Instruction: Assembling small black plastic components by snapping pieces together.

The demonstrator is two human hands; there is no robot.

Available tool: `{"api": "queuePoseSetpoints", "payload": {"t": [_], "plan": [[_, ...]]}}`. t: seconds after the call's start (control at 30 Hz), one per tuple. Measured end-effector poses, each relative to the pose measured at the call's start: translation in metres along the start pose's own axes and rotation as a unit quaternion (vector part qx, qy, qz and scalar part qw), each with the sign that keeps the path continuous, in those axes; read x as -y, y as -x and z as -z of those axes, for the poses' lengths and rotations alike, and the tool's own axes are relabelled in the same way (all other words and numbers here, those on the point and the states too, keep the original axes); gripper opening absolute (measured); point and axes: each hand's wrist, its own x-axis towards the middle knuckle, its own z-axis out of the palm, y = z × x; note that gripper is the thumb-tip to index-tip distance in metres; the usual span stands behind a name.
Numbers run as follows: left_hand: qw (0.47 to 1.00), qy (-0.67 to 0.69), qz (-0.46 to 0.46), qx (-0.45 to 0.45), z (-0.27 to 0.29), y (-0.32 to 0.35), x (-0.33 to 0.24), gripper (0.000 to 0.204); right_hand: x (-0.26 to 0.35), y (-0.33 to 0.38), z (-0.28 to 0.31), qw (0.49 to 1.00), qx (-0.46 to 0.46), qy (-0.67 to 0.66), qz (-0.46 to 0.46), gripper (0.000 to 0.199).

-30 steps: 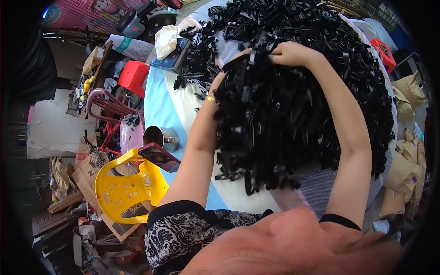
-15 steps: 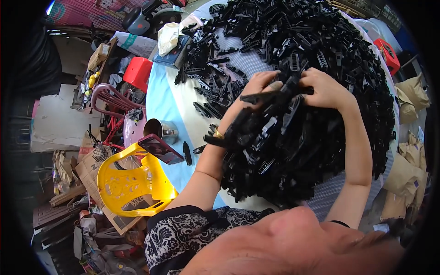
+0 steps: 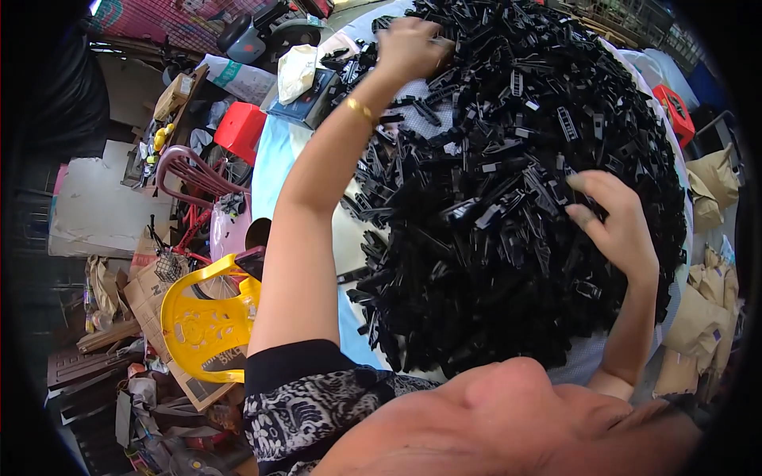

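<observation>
A large heap of long, slotted black plastic pieces point(image 3: 476, 262) covers most of the round table. My left hand point(image 3: 411, 49) reaches over the far left part of the heap, its fingers blurred and bent down toward the pieces; whether it grips any is hidden. On that wrist is a gold bracelet point(image 3: 359, 109). My right hand point(image 3: 617, 220) hovers at the right side of the heap, thumb and fingers apart, with no piece visible between them. Some pieces lie close to its fingertips.
A dark blue box point(image 3: 311, 103) with a pale packet point(image 3: 297, 73) on top stands at the table's far left edge. Left of the table are a yellow plastic chair point(image 3: 190, 317) and a red stool point(image 3: 240, 133). Brown paper bags point(image 3: 698, 317) sit on the right.
Both hands were together over the middle with a clump of pieces between them. My left hand has swung far and left; my right has come nearer and right. The clump is down on the heap.
</observation>
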Motion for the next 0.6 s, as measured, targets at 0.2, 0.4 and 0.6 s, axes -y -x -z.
{"api": "queuePoseSetpoints", "payload": {"t": [0.2, 0.4, 0.6], "plan": [[0.900, -0.125, 0.346, 0.235, -0.061, 0.017, 0.222, 0.084, 0.004, 0.016, -0.022, 1.000, -0.026, 0.003, 0.017, 0.020], [0.875, -0.065, 0.368, 0.308, -0.119, -0.014, 0.257, 0.094, 0.009, 0.053, -0.016, 0.997, -0.065, 0.037, -0.018, 0.029], [0.878, -0.051, 0.396, 0.262, -0.122, 0.002, 0.180, 0.085, 0.015, 0.071, -0.019, 0.996, -0.079, 0.041, -0.029, 0.035]]}}
